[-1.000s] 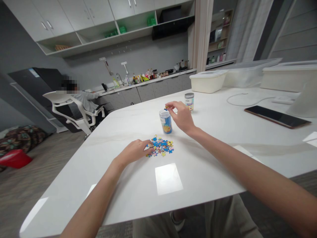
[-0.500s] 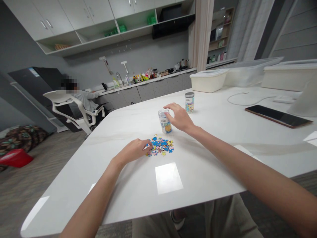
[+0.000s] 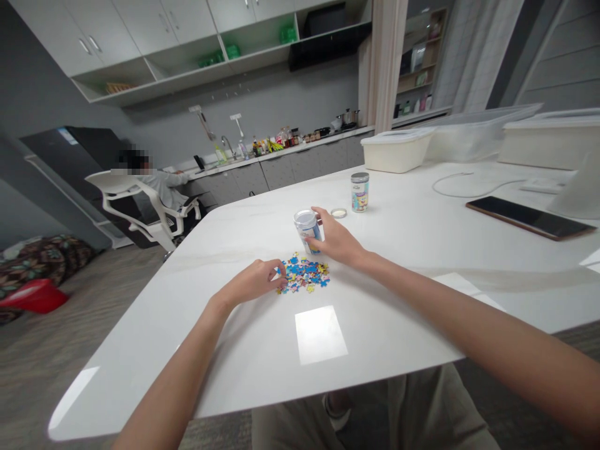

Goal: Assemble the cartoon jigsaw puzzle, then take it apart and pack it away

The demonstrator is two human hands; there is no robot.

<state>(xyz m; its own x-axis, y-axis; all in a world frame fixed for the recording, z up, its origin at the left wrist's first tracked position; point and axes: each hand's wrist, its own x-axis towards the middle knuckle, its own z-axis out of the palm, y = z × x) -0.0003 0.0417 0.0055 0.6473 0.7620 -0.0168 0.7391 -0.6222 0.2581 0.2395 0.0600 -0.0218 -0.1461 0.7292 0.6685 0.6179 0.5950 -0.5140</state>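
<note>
My right hand (image 3: pixel 338 239) is wrapped round a clear printed jar (image 3: pixel 305 226), thumb in front and fingers behind. The jar is lidless and tilts slightly, just behind a heap of colourful jigsaw pieces (image 3: pixel 304 275). At the heap's left edge, my left hand (image 3: pixel 255 281) is closed with thumb and fingertips curled together among the pieces. What lies between those fingertips is too small to make out. Beyond my right hand, a round lid (image 3: pixel 338 213) lies flat on the table. Close by stands a second printed jar (image 3: pixel 360 192), upright with a silvery lid on.
On the right of the white table (image 3: pixel 394 337) lie a dark phone (image 3: pixel 529 217) and a white cable (image 3: pixel 473 196). Cream storage boxes (image 3: pixel 396 153) and a clear bin (image 3: pixel 473 137) line the back right. A person sits in a white chair (image 3: pixel 140 209) beyond the table.
My right hand has shifted from the jar's top to round its side, and the jar leans a little more to the left. The lid on the table now shows. My left hand stays at the heap.
</note>
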